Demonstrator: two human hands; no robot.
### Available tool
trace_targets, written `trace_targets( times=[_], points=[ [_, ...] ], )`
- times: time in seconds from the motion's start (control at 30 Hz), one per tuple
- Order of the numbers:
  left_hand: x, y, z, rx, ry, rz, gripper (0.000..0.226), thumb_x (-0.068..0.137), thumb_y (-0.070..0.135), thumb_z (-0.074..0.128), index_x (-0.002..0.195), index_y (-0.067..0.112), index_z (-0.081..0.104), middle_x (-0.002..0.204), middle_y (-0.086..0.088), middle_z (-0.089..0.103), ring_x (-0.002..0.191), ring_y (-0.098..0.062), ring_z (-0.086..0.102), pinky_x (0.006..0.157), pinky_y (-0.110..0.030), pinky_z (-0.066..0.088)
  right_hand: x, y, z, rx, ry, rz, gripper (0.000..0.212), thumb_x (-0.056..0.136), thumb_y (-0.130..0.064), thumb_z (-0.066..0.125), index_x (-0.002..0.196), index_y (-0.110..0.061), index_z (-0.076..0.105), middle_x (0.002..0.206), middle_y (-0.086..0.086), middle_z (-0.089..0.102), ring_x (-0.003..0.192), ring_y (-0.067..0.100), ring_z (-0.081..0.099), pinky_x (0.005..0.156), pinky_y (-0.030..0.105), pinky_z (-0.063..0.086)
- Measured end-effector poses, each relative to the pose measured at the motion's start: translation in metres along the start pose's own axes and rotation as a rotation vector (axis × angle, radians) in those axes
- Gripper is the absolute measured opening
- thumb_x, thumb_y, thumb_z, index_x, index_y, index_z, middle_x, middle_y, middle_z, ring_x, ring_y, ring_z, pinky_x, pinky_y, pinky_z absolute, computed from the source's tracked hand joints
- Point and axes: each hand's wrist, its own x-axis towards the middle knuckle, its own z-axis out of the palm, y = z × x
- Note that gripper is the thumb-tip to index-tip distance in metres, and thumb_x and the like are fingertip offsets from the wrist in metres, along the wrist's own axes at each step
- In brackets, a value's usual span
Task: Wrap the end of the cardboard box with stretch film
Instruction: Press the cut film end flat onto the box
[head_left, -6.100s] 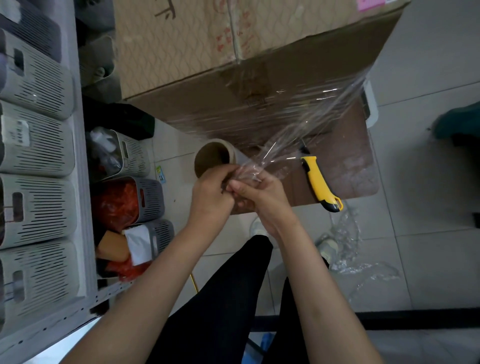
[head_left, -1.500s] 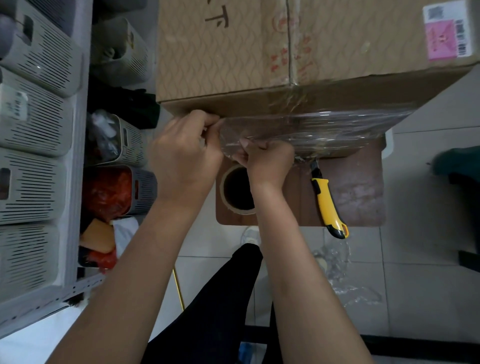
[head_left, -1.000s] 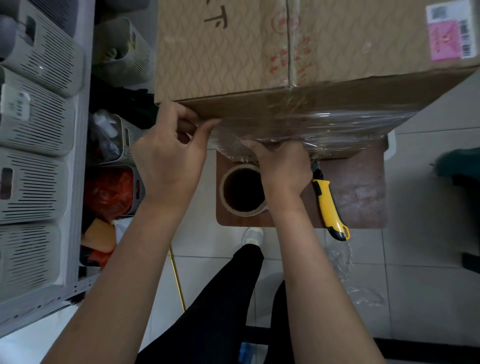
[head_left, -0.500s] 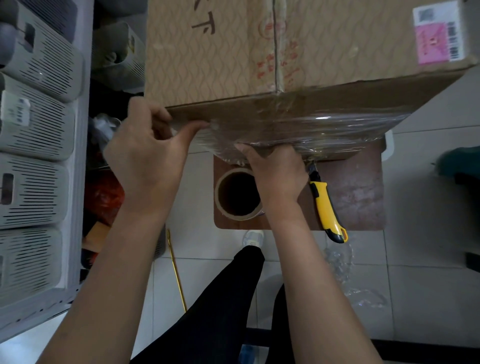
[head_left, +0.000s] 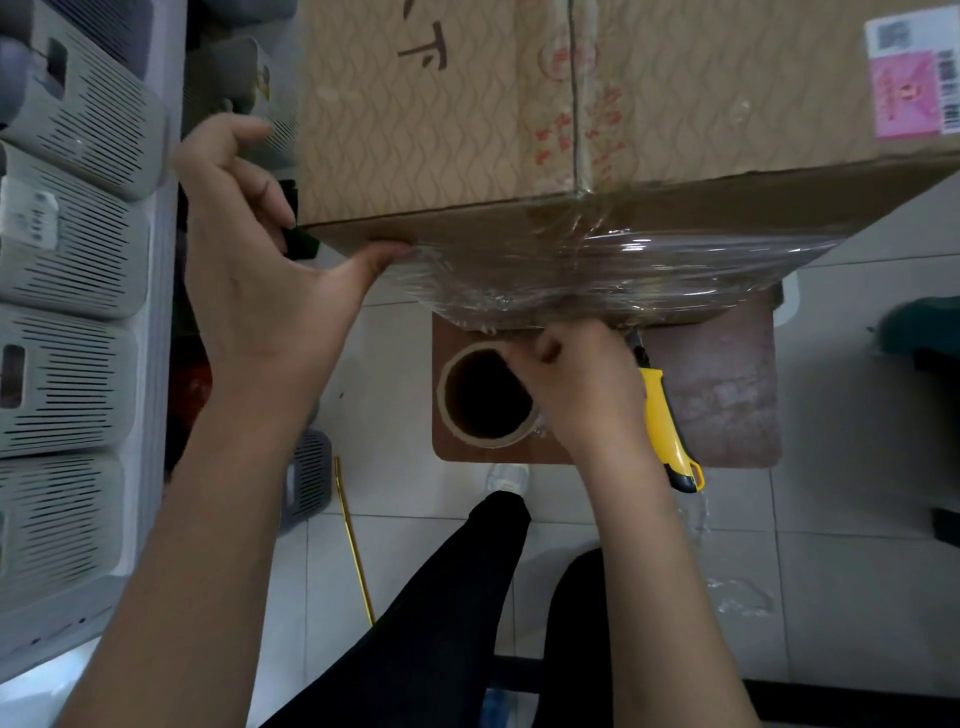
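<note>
A large cardboard box (head_left: 467, 104) fills the top of the view, its near end face banded with clear stretch film (head_left: 649, 265). My left hand (head_left: 260, 291) is at the box's left corner. Its thumb presses the film's left edge against the end face, and its fingers spread along the box's left side. My right hand (head_left: 582, 384) is curled at the lower edge of the end face and pinches the bunched film there. Just below that hand, the film roll (head_left: 488, 440) with its cardboard core stands on end.
A yellow utility knife (head_left: 670, 436) lies on the brown stool top (head_left: 727, 395) under the box. Grey slotted baskets (head_left: 67, 260) line shelving on the left. A loose film scrap (head_left: 737, 597) and a thin yellow rod (head_left: 356, 540) lie on the tiled floor.
My left hand has slid left along the end face to the box's corner and spread open. My right hand has dropped slightly to the lower edge, still on the film.
</note>
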Motion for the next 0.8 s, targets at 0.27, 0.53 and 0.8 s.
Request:
trace_targets(
  times=[0.27, 0.53, 0.8],
  points=[
    [0.0, -0.002, 0.001, -0.045, -0.009, 0.001, 0.092, 0.057, 0.053, 0.083, 0.122, 0.004, 0.039, 0.078, 0.015, 0.035, 0.069, -0.001, 0.039, 0.065, -0.011, 0.032, 0.005, -0.042, 0.017, 0.55, -0.205, -0.28, 0.027, 0.084, -0.003, 0.059, 0.107, -0.01, 0.07, 0.099, 0.0, 0.071, 0.089, 0.009, 0.062, 0.082, 0.028, 0.053],
    [0.001, -0.002, 0.001, -0.049, -0.007, 0.002, 0.093, 0.059, 0.057, 0.079, 0.124, 0.003, 0.039, 0.077, 0.015, 0.035, 0.068, 0.0, 0.038, 0.066, -0.007, 0.031, 0.04, 0.004, 0.032, 0.531, -0.265, -0.206, 0.03, 0.089, -0.001, 0.054, 0.111, -0.012, 0.07, 0.102, -0.01, 0.068, 0.106, 0.007, 0.062, 0.102, 0.035, 0.047],
    [0.0, -0.005, 0.004, -0.049, -0.008, 0.0, 0.092, 0.06, 0.056, 0.08, 0.125, 0.006, 0.038, 0.077, 0.016, 0.035, 0.07, 0.0, 0.039, 0.067, -0.008, 0.032, 0.033, 0.06, 0.003, 0.403, -0.044, 0.034, 0.03, 0.082, 0.01, 0.048, 0.073, -0.006, 0.072, 0.076, 0.008, 0.07, 0.084, 0.022, 0.068, 0.083, 0.038, 0.054]
  ],
)
